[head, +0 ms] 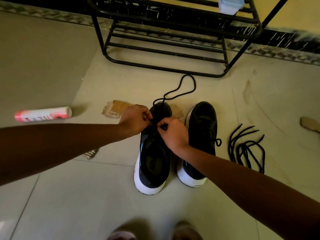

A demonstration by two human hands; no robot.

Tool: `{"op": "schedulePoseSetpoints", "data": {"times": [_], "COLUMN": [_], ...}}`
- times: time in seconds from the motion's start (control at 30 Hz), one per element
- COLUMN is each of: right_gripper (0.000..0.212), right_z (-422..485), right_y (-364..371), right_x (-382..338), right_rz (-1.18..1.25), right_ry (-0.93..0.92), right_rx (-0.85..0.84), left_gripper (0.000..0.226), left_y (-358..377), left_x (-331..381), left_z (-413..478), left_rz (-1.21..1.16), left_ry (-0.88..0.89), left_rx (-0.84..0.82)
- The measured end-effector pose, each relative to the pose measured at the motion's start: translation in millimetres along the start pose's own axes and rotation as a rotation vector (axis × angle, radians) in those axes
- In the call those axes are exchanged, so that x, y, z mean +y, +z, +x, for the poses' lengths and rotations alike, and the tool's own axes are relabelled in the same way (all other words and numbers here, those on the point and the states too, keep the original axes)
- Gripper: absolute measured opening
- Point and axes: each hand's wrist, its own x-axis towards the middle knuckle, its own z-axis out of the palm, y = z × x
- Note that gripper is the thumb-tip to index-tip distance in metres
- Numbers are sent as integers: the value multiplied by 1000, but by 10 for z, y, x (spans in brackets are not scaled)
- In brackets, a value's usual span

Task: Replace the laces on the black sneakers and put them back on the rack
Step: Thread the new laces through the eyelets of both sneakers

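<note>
Two black sneakers with white soles stand side by side on the tiled floor, toes pointing away from me. Over the lace area of the left sneaker (152, 163), my left hand (136, 118) and my right hand (173, 131) both pinch a black lace (188, 78). Its free length loops over the toe and trails toward the black metal shoe rack (166, 54). The right sneaker (201, 129) is laced, with a small loop at its side. A bundle of loose black laces (245, 149) lies on the floor to its right.
A pink and white spray can (43, 114) lies on the floor at the left. Torn cardboard pieces (114, 108) sit behind the sneakers, and another scrap (310, 123) lies at the far right. A pale plastic container (228, 4) sits on the rack. My feet show at the bottom edge.
</note>
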Motion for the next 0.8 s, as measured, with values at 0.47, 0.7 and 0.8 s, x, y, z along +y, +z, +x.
{"op": "schedulePoseSetpoints", "data": {"times": [0.47,0.7,0.8], "right_gripper": [20,8,7], "right_z": [33,100,111], "right_y": [-97,-262,-289], "right_x": [-47,54,38], "right_rz": [-176,96,151], "right_ry": [-107,-181,-193], "right_rx": [-147,-333,-352], "left_gripper": [15,33,47], "left_y": [-17,-220,-144], "left_x": [25,233,243], "left_z": [-8,-275,-361], "left_rz": [-90,68,116], "left_ry": [-170,-243,-199], "left_rx": [-93,-669,-619]}}
